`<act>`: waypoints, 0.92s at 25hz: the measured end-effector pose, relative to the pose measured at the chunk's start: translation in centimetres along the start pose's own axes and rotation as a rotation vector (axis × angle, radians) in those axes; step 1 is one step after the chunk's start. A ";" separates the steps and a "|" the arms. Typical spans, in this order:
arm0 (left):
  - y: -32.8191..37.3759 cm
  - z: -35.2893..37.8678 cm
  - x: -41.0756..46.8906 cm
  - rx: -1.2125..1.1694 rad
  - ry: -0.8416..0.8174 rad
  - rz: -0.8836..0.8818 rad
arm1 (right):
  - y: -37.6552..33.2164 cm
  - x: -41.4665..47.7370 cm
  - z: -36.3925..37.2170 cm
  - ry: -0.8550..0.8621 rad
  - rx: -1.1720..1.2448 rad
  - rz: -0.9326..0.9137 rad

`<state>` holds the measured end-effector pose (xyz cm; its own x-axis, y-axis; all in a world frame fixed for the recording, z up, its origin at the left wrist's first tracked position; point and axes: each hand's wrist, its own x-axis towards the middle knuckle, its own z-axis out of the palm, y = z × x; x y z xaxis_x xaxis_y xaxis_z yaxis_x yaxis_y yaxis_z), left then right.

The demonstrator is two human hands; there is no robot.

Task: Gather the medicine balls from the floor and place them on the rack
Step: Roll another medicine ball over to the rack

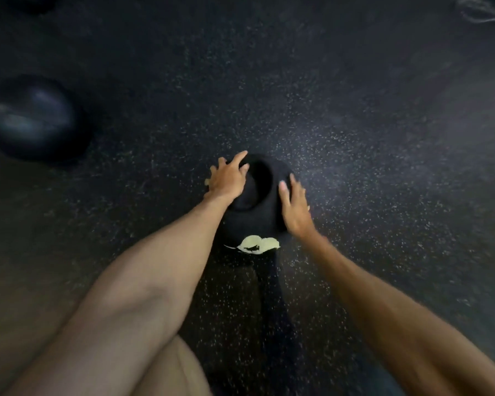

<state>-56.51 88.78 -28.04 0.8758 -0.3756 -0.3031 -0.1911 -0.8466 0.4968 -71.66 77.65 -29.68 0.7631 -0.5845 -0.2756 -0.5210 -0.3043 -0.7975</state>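
A black medicine ball [257,201] with a pale worn patch on its near side sits on the dark speckled floor in the middle of the view. My left hand [227,178] lies on its left side with the fingers spread over the top. My right hand [295,205] lies flat against its right side, fingers straight. A second dark medicine ball [33,118], blurred, sits on the floor at the far left. No rack is in view.
Dark speckled rubber floor [369,124] stretches all around. My bent leg [166,372] fills the lower left. A blurred pale shape [482,10] shows at the top right corner.
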 end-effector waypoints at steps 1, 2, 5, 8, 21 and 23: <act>0.7 0.0 1.3 0.027 -0.004 0.013 | 0.3 -1.9 1.1 0.050 -0.011 -0.042; 1.5 0.2 2.0 0.039 -0.008 0.031 | 0.7 -3.5 2.0 0.108 -0.015 -0.073; 3.6 0.8 2.5 0.014 0.019 0.108 | 2.4 -4.5 2.3 0.180 0.082 -0.021; 4.5 1.7 1.5 0.026 0.060 0.182 | 3.1 -4.3 1.3 0.179 0.120 0.007; 0.5 0.9 2.6 -0.038 0.230 0.277 | -8.5 19.2 -1.6 0.158 -0.153 0.032; 0.9 -0.3 4.7 -0.153 0.179 0.123 | -11.1 23.6 -0.3 0.065 -0.203 0.029</act>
<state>-52.43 86.37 -28.81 0.9170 -0.3885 -0.0909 -0.2440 -0.7263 0.6426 -48.00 67.03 -27.18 0.7237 -0.6408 -0.2562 -0.6139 -0.4282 -0.6632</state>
